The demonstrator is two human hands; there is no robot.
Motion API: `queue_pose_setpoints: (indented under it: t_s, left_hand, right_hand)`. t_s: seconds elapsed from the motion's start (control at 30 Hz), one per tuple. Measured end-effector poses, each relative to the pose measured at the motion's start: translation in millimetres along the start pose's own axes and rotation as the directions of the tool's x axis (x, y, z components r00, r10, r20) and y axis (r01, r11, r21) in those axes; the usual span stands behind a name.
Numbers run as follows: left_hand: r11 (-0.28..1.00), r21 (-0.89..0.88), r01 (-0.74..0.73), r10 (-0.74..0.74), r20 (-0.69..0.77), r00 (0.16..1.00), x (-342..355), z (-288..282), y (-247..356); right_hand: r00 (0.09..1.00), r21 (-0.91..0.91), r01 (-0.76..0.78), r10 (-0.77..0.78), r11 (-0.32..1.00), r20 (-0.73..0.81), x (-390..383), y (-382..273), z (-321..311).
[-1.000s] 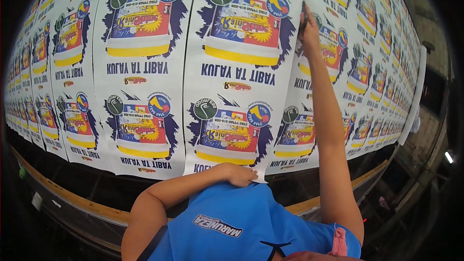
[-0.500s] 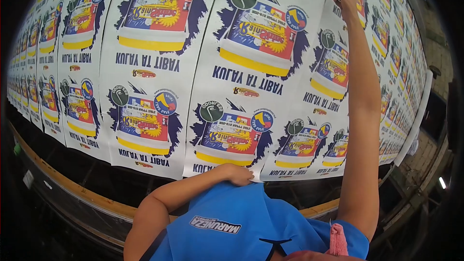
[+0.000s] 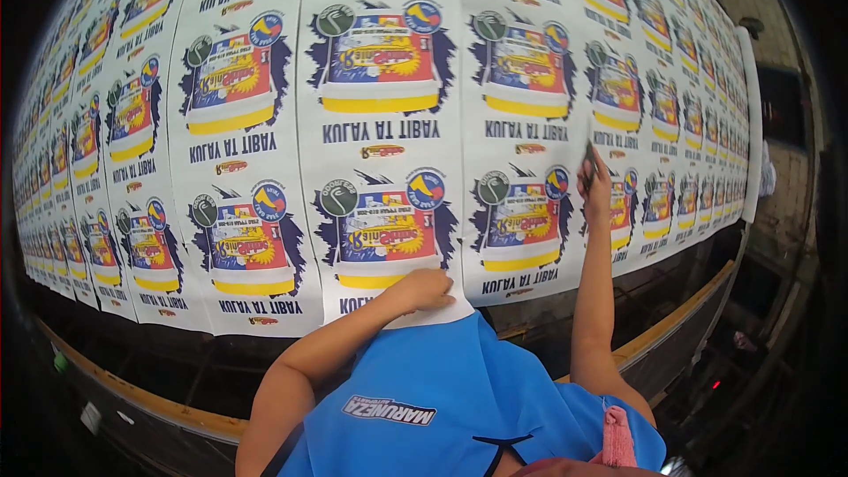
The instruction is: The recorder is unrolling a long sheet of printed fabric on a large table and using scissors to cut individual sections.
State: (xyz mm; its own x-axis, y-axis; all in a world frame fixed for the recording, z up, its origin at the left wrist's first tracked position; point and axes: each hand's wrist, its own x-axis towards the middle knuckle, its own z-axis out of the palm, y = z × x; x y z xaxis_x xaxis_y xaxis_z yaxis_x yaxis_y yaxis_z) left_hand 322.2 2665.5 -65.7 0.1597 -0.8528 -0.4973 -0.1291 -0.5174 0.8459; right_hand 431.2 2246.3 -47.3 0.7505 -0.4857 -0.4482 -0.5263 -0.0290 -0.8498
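A large sheet of white printed banner material (image 3: pixel 382 137) lies spread before me, covered in repeating upside-down pictures of paint buckets in yellow, red and blue. My left hand (image 3: pixel 427 290) is closed at the near edge of one strip, close to my blue shirt, with the fingers curled over that edge. To the right, my right hand (image 3: pixel 595 184) is wrapped round a slim dark-handled knife (image 3: pixel 589 157). Its thin tip points away from me over the print and is blurred. A seam beside my left hand runs away from me between two strips.
Along the near side, below the hanging edge of the sheet, runs a wooden rail (image 3: pixel 168 399) over a dark frame. A pale roll-like edge (image 3: pixel 753 128) bounds the sheet at the right, with a wooden plank floor (image 3: pixel 751 4) beyond.
My right hand has come back from the far right toward me with the knife, its arm now bent. My left hand stays at the near edge. The view has shifted to the right.
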Motion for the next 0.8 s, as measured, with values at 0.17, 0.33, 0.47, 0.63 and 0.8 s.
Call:
queue_pose_setpoints:
  t_s: [0.17, 0.33, 0.47, 0.63, 0.8]
  left_hand:
    - [0.950, 0.299, 0.094, -0.062, -0.112, 0.992, 18.1, 22.5, 4.4]
    - [0.833, 0.482, 0.271, -0.288, -0.040, 0.957, 31.8, 18.6, 38.5]
    - [0.847, 0.466, 0.258, -0.200, -0.171, 0.965, 58.2, 30.1, 99.9]
    - [0.902, 0.410, 0.133, 0.004, -0.317, 0.948, 141.2, 88.2, 177.9]
    - [0.680, 0.680, 0.276, 0.031, -0.403, 0.915, 193.3, 158.2, 204.9]
  right_hand:
    - [0.931, 0.243, 0.104, -0.009, 0.964, -0.364, -87.4, 69.5, -162.5]
    - [0.839, 0.320, 0.162, 0.041, 0.933, -0.543, -154.0, 161.7, -246.4]
    - [0.940, 0.488, 0.085, 0.093, 0.868, -0.329, -217.7, 243.8, -256.1]
    - [0.993, 0.400, 0.097, -0.117, 0.911, 0.025, -285.7, 309.4, -226.0]
    - [0.887, 0.305, 0.005, -0.145, 0.952, 0.438, -302.7, 289.0, -211.1]
